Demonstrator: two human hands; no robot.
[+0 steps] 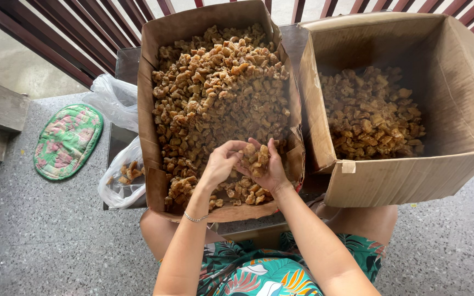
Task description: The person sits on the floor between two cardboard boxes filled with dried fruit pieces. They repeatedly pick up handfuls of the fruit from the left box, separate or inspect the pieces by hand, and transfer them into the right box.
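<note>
Right carton [456, 109] cut at frame edge, plastic bag [117, 189] contents partly hidden — bench underneath mostly covered

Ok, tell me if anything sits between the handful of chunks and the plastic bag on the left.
Only the left box's cardboard wall. The right hand cups the chunks inside that box, the left hand touching them; the bag lies just outside the wall, mouth open.
</note>
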